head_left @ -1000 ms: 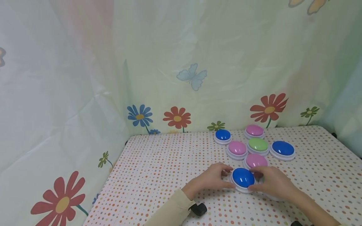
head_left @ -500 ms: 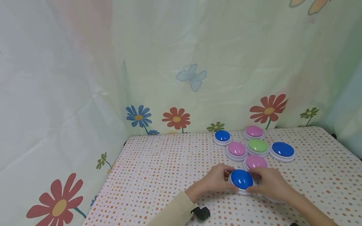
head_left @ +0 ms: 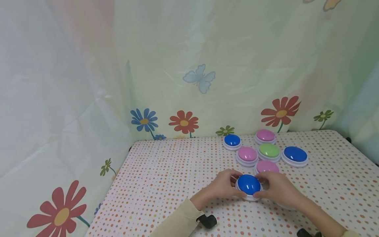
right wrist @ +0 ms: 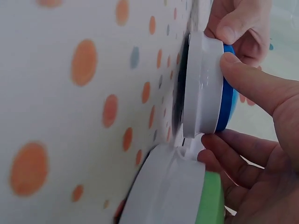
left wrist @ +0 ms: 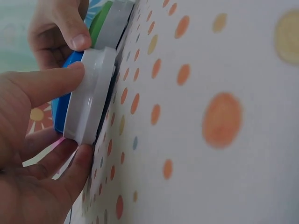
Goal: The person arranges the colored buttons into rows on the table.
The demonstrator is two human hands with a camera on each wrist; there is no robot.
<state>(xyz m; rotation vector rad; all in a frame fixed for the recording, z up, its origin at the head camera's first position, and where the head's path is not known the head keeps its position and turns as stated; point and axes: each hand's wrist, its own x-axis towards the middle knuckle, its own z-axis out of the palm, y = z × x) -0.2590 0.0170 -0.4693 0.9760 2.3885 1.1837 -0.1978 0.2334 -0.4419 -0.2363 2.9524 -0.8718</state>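
A blue dome push button (head_left: 249,184) with a white base is held between both hands near the front of the table. My left hand (head_left: 224,185) grips its left side, thumb on the rim, as the left wrist view shows. From the right, my right hand (head_left: 279,188) pinches the other side; its thumb presses the rim by the blue dome (right wrist: 228,100). A green button (right wrist: 212,200) stands close beside it, mostly hidden in the head view behind my right hand. Just behind sits a pink button (head_left: 267,166). Whether the held button touches the table, I cannot tell.
Farther back on the dotted table (head_left: 168,171) stand a green button (head_left: 269,150), two pink buttons (head_left: 247,154) and two blue buttons, one left (head_left: 232,140) and one right (head_left: 295,154). A flowered curtain (head_left: 237,98) hangs behind and at the sides.
Both hands have shifted the blue button a little to the left, away from the green one under my right hand. The other buttons keep their places.
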